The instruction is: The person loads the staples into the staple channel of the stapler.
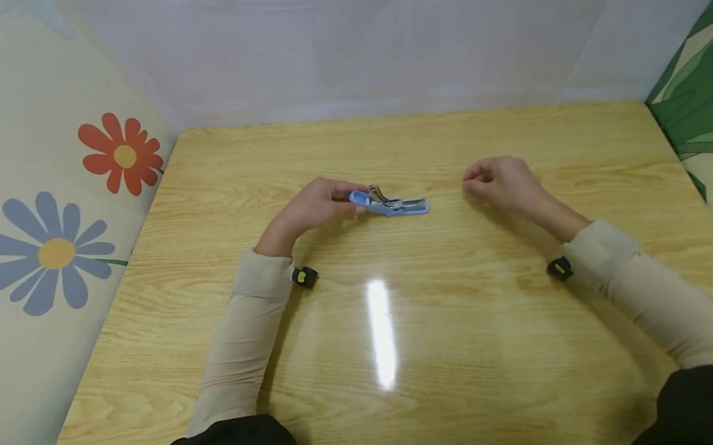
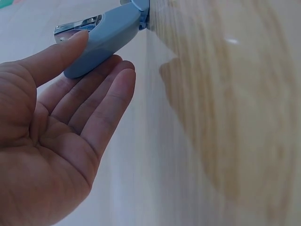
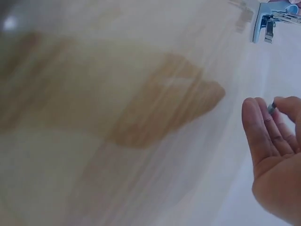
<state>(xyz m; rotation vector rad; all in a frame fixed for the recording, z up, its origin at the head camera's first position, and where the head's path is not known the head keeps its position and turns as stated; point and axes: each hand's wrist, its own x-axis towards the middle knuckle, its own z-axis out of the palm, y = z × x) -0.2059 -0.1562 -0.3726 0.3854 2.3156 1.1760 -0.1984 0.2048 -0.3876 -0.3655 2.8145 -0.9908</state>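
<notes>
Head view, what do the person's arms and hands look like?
The left hand and right hand are gloveless. On each side: a beige sleeve with a broad cuff, black cloth nearer the body, and, by the wrist, a small black device with a yellow mark.

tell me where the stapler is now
In the head view, the blue stapler is near the middle, left of the right hand, its left end gripped by the left hand.

Lt-blue stapler (image 2: pixel 110 37), yel. woodgrain tbl (image 1: pixel 466 323)
</notes>
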